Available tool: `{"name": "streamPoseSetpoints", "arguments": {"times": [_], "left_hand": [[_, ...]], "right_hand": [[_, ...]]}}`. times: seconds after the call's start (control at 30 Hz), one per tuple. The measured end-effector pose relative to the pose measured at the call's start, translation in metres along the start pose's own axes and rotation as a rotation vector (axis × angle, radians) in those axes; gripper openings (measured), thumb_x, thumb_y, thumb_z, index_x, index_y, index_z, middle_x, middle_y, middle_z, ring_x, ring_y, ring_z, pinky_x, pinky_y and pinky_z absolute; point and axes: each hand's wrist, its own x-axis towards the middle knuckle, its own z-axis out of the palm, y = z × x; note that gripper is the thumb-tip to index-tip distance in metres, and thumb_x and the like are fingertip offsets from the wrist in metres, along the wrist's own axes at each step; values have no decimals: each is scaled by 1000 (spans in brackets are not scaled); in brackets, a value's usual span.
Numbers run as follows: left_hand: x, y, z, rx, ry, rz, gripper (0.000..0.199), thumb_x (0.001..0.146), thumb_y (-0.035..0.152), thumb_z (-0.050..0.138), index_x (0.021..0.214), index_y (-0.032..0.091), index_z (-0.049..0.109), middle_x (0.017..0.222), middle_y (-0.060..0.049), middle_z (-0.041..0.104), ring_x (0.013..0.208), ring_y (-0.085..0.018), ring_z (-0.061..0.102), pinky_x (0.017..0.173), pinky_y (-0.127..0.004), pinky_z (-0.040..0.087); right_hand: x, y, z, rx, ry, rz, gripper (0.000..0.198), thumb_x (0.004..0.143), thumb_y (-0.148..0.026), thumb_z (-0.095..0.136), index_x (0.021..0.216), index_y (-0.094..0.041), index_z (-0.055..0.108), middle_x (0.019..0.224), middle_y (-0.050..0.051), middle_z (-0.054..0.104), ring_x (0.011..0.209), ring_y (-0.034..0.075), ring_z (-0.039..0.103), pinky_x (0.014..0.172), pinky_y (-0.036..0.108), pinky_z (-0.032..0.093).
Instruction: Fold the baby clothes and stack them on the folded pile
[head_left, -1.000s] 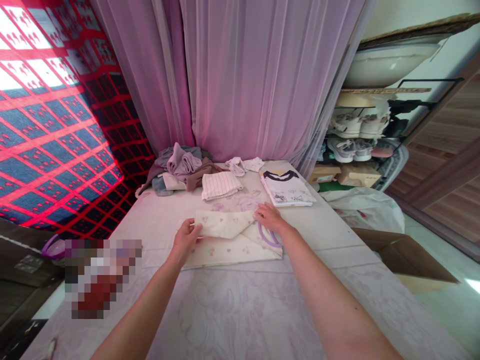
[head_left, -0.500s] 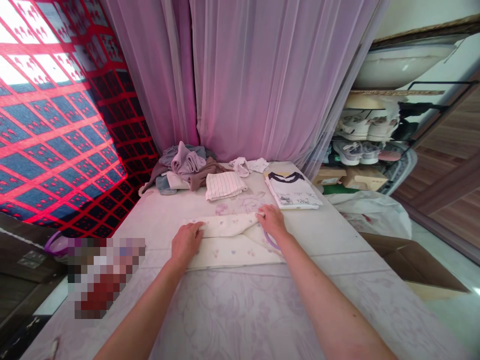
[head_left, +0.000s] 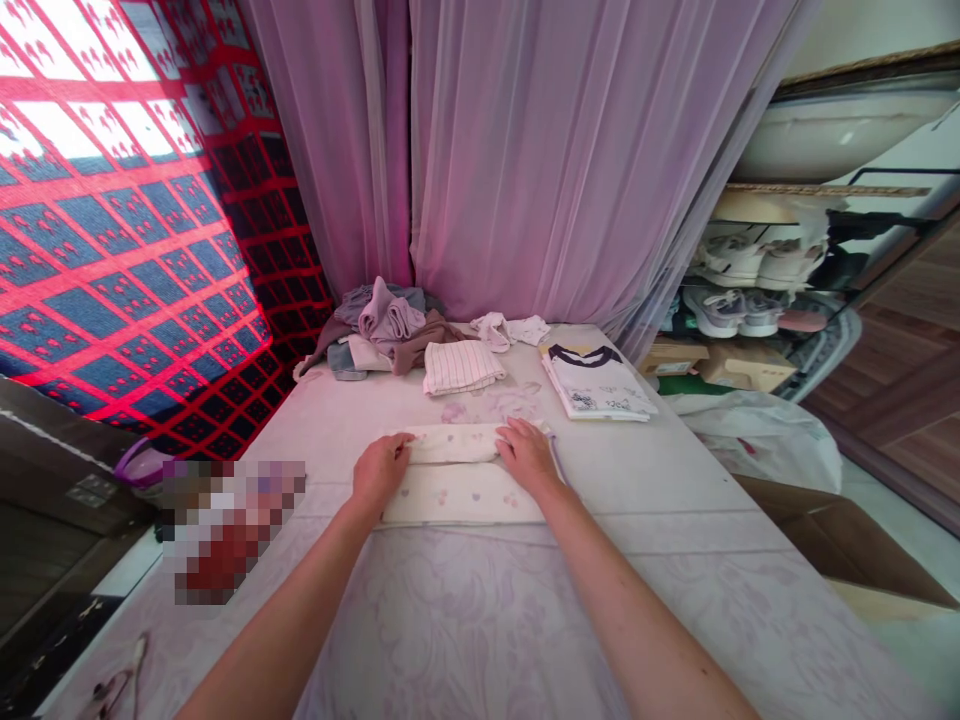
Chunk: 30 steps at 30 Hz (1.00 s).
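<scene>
Head camera: a clothes heap is lying beyond your left hand, whose bent fingers are resting on the left end of a cream printed garment. It is lying folded on the floral sheet, a striped cloth sitting beyond it. Your right hand is resting bent fingers toward the garment's other end; I cannot tell whether either hand is pinching. Farther right, a white T-shirt is lying folded.

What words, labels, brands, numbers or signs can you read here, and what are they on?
None can be read.
White shirt: print too small and blurred.
Cardboard box below the gray shoes: pale label too small.
Plastic bag: reddish mark, too blurred to tell if it's lettering.
</scene>
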Motion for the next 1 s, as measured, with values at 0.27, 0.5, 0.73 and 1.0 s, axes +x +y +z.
{"name": "streamPoseSetpoints", "arguments": {"times": [0.27,0.5,0.73,1.0], "left_hand": [[5,0,-6,-45,-60,-67,37,88,29,44,120,25,62,91,-2,71,81,-17,64,67,-25,43],[10,5,-11,-84,-125,-71,48,77,38,60,124,28,60,80,1,68,74,-17,63,64,-24,43],[19,11,-12,-170,-78,-77,42,86,34,49,127,27,56,84,2,66,71,-13,63,62,-21,44],[17,7,-6,-89,-78,-94,40,86,32,52,124,24,58,93,-2,68,83,-17,64,70,-24,46]], "right_hand": [[-9,-23,-16,63,41,-76,28,88,-24,45,102,-22,69,116,7,64,110,22,53,97,35,37],[-25,-42,-16,60,-59,-63,24,80,-17,54,99,-24,67,103,4,66,99,20,55,86,31,41],[-13,-23,-30,-38,-98,-113,24,84,-14,52,93,-26,70,104,3,66,100,22,53,85,33,38],[-15,-18,-32,-61,-94,-143,19,87,-14,51,86,-23,68,99,3,68,97,21,53,84,32,35]]}}
